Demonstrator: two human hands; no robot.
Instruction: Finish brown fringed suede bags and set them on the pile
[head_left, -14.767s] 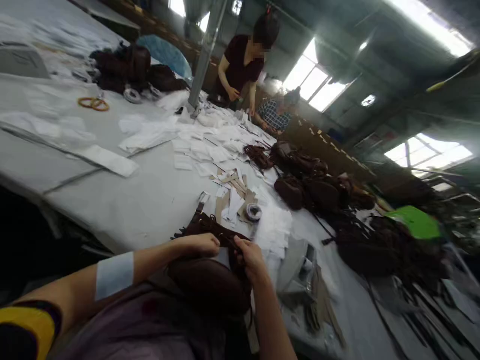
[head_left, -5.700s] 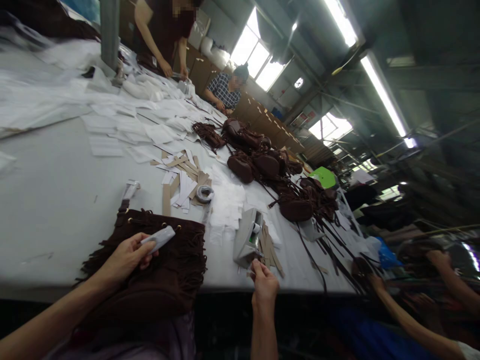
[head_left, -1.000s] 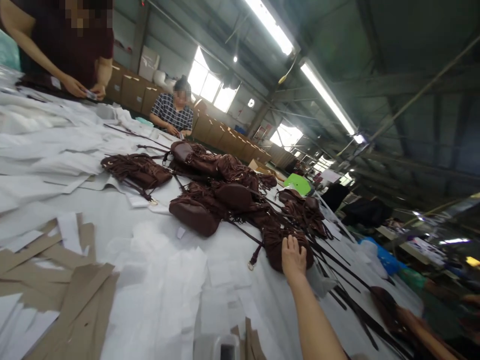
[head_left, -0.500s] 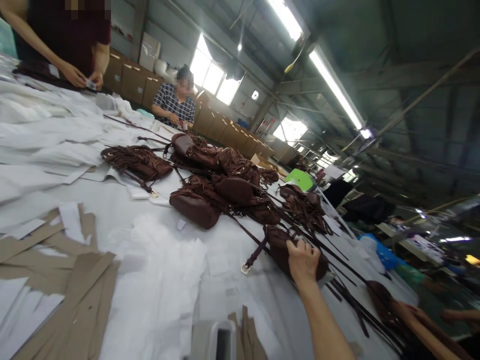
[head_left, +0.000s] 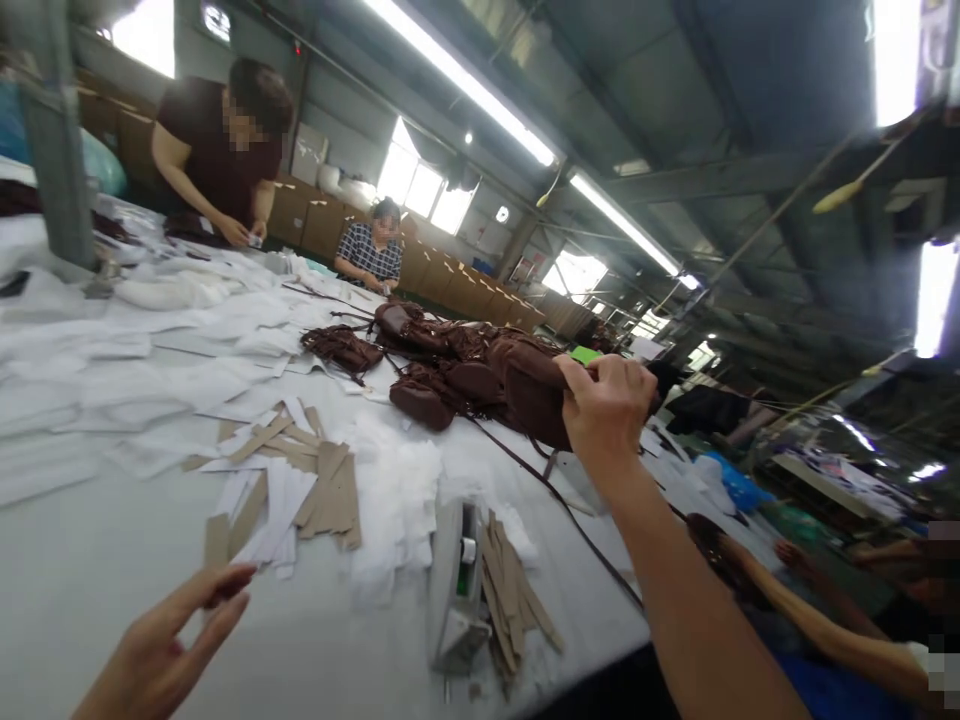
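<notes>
My right hand (head_left: 609,408) grips a dark brown bag (head_left: 531,388) by its edge and holds it up off the table, its strap (head_left: 555,492) trailing down to the right. Behind it lies a heap of similar brown fringed bags (head_left: 424,395). My left hand (head_left: 176,635) is over the near left of the table, fingers apart and holding nothing. Just beyond it are white and tan paper strips (head_left: 277,505). A grey tape dispenser (head_left: 459,590) stands between my two hands, with more tan strips (head_left: 514,590) beside it.
White sheets (head_left: 135,360) cover the table's left side, near a grey post (head_left: 60,170). Two people (head_left: 217,160) work across the table, cartons (head_left: 450,275) behind them. At right, a co-worker's arm (head_left: 817,620) reaches toward another brown bag (head_left: 705,540).
My right hand has lifted the brown bag off the table. My left hand has come into view at the lower left. The camera view has shifted, showing more of the near table.
</notes>
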